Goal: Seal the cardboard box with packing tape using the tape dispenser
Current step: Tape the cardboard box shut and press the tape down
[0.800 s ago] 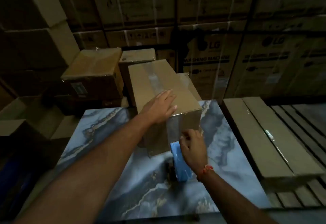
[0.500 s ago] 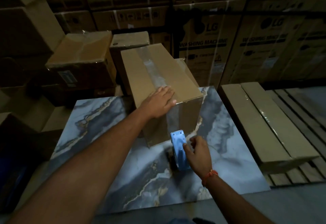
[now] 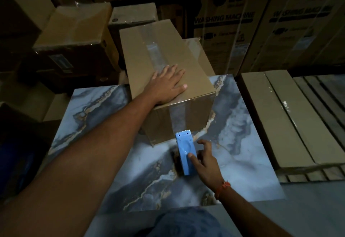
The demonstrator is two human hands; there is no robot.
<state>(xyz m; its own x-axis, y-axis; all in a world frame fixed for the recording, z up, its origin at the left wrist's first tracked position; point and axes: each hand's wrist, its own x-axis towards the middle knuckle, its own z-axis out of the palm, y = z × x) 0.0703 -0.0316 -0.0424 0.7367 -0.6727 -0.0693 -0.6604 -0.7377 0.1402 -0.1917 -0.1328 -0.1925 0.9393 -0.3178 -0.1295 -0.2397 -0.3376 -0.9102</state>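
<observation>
The right hand hides the tape dispenser's roll side.

One taped cardboard box sits on one marble-patterned slab, alongside one blue tape dispenser. Two hands are in view, the left hand and the right hand. Two cartons marked "washing machine" stand behind, and two long flat cartons lie to the right.
</observation>
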